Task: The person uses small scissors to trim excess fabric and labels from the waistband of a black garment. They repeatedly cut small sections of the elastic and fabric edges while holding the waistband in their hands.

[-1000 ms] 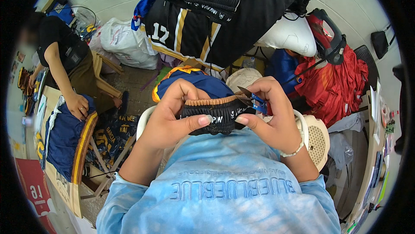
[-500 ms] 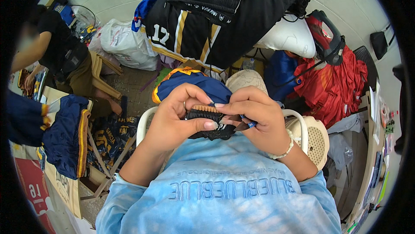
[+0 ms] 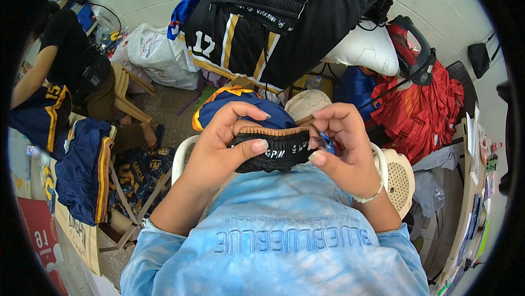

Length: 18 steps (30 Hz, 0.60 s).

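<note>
A black elastic waistband with white lettering and a tan inner edge is stretched sideways between my hands, above my lap. My left hand grips its left end, thumb on the front and fingers behind. At the right end, my right hand pinches the band. A small tool with a blue handle and a dark metal blade is tucked in that same hand; its exact kind is partly hidden by the fingers. Beyond the band lies a navy garment with yellow trim.
Black shorts are heaped ahead of me, with red garments at the right. A white plastic bag sits far left. Another person handles navy garments on the left. White chair arms flank me.
My right hand has moved right, pulling the bunched waistband wider so more of its lettering shows. On the left, the other person's arm and a navy garment have shifted.
</note>
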Motion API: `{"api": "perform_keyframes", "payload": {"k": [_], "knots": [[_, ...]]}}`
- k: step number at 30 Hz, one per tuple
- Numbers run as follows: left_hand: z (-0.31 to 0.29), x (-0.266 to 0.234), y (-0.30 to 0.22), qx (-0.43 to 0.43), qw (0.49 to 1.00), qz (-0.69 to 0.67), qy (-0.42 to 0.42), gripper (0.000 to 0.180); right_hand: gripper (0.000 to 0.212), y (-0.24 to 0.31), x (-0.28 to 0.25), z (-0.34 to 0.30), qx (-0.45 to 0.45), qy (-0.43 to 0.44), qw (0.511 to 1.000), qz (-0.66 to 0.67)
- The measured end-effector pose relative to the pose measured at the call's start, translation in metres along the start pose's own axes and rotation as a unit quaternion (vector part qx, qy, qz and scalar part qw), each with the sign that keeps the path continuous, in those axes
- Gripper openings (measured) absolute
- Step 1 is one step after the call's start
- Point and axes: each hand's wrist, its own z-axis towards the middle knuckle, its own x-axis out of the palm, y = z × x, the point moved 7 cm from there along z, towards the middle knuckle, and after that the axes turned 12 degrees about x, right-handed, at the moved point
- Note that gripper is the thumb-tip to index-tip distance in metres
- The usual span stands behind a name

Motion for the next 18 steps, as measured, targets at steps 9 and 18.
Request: {"api": "perform_keyframes", "payload": {"k": [9, 18], "knots": [[0.000, 0.003, 0.000, 0.013, 0.999, -0.012, 0.030, 0.029, 0.034, 0.014, -0.006, -0.001, -0.036, -0.019, 0.976, -0.214], [-0.001, 0.005, -0.002, 0.011, 0.999, 0.020, 0.044, 0.029, 0.035, 0.029, 0.006, -0.003, -0.097, -0.040, 0.954, -0.280]]}}
